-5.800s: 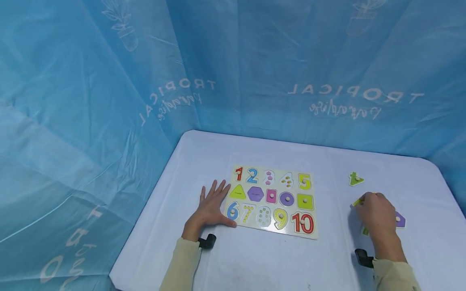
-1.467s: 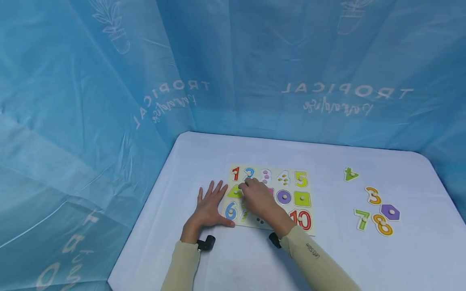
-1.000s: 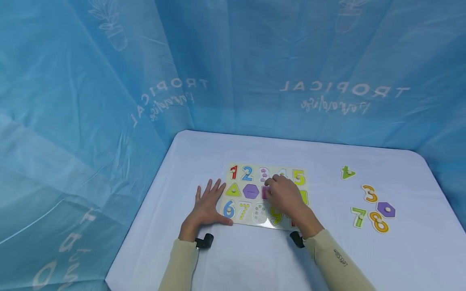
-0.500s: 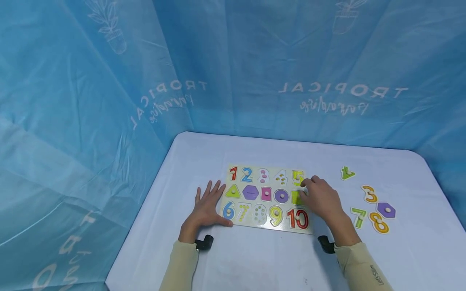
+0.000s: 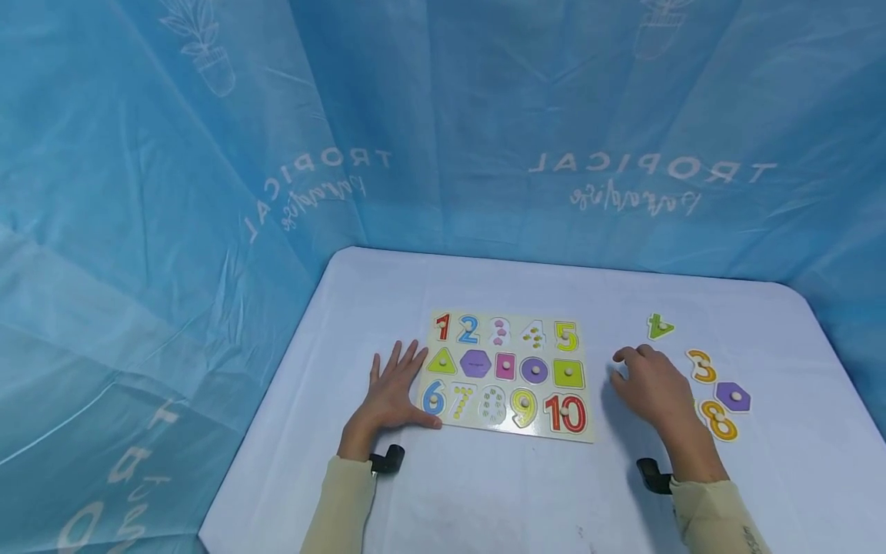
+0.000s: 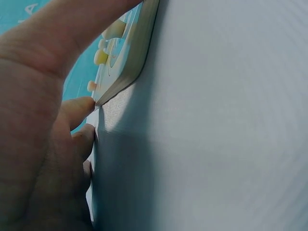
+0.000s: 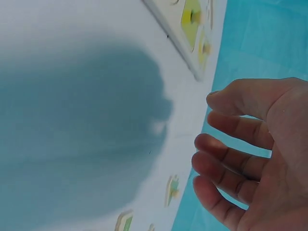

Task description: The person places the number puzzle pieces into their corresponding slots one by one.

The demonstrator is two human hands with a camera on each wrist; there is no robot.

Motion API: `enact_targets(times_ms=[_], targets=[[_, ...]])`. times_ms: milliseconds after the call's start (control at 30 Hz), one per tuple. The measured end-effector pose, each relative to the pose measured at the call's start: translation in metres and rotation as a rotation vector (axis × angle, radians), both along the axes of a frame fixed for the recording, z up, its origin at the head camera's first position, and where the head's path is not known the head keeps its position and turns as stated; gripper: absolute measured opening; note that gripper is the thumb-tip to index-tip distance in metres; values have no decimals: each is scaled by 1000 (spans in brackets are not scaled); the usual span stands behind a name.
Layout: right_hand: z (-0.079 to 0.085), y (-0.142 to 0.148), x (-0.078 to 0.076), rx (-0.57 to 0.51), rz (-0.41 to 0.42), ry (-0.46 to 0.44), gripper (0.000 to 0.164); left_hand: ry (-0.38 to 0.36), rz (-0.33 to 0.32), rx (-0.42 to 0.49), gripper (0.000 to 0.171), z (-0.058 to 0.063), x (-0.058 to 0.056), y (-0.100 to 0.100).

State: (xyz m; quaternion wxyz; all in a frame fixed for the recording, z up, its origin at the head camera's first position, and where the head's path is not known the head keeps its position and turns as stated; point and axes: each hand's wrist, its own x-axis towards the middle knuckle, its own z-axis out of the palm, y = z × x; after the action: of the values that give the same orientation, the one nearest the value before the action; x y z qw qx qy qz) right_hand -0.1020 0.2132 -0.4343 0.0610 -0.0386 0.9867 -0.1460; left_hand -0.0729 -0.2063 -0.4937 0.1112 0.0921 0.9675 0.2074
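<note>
A wooden number-and-shape puzzle board (image 5: 477, 428) lies on the table. My left hand (image 5: 391, 396) rests with spread fingers at its left edge, thumb and fingertips touching the rim. My right hand (image 5: 654, 392) hovers over the table right of the board, fingers loosely bent, holding nothing in the right wrist view. Around it lie loose knobbed pieces: a green 4 (image 5: 661, 327), an orange 3 (image 5: 702, 366), a purple hexagon (image 5: 733, 397) and an orange 8 (image 5: 720, 421). The green 7 is mostly hidden behind the right hand. Recesses for 3, 4, 7, 8 and the hexagon show bare printed bottoms.
Seated in the board are several knobbed pieces, among them the red 10 (image 5: 565, 414), green square (image 5: 568, 373) and yellow triangle (image 5: 442, 361). A white cloth covers the table (image 5: 498, 500). Blue printed curtains (image 5: 554, 115) hang behind and at the left.
A green piece pinched by the right hand earlier now sits as the triangle in the board. The right hand has since moved right, off the board, to the loose pieces. The left hand stays put.
</note>
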Motion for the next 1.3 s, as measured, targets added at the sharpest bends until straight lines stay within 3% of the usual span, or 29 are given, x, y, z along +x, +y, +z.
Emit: enact_targets(times_ms=[433,900,1167,1300], targets=[[-1,47,15,48,-75,-54,34,21,-5,2,133,5,0,1],[-7,76,23,51,-189,-257,41,8,-2,-14,134,2,1,2],[-13,78,24,24,-189,-271,40,10,-4,-15,133,2,1,1],[-13,73,25,21,-171,-233,35,13,1,-5,133,1,3,0]])
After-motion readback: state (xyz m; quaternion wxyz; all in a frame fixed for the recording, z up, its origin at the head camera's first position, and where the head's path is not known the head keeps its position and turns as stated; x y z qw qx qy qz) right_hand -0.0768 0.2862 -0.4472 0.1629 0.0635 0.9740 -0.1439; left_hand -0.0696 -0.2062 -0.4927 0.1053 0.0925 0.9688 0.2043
